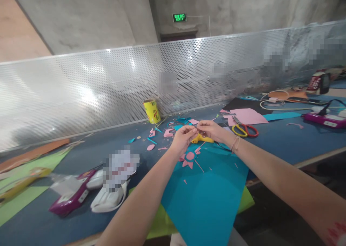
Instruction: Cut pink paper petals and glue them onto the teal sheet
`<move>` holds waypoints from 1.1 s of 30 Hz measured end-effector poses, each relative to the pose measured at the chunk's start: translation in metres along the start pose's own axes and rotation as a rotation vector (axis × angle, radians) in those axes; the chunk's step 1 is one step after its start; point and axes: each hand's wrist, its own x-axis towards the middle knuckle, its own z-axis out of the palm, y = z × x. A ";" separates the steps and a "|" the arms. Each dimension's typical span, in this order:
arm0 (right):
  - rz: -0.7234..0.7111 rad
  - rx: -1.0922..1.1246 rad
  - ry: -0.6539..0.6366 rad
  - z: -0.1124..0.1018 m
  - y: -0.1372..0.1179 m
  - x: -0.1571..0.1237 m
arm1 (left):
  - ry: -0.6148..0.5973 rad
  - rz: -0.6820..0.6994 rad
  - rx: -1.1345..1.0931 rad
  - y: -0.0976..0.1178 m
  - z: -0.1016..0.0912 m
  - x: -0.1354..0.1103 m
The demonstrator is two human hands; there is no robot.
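Note:
My left hand (184, 137) and my right hand (209, 130) meet above the table, their fingertips pinched close together. Whatever lies between the fingers is too small to make out. Just below them rests a yellow glue gun (203, 138), partly covered by my hands. A large teal sheet (208, 192) spreads out under my forearms and hangs over the table's front edge. On its upper part lie a pink flower cutout (190, 156) and thin pink scraps. Scissors with yellow and red handles (246, 130) lie to the right of my right wrist.
A yellow can (151, 111) stands by the perforated metal divider (113, 83). Pink paper (248, 115) lies beyond the scissors. Purple power strips (72, 199) sit left and far right, with a white cable (273, 103) at the back right. Green sheets (29, 199) lie at the left.

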 end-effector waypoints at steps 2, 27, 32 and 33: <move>0.000 0.017 -0.003 0.000 0.001 0.000 | 0.008 0.011 0.005 0.000 0.001 0.000; 0.031 -0.166 -0.011 -0.008 0.011 0.008 | 0.153 0.175 0.473 -0.006 0.001 0.000; 0.042 -0.162 -0.009 -0.009 0.013 0.009 | 0.143 0.219 0.584 -0.007 -0.001 0.000; 0.043 -0.160 -0.008 -0.009 0.013 0.009 | 0.137 0.230 0.605 -0.007 -0.001 0.000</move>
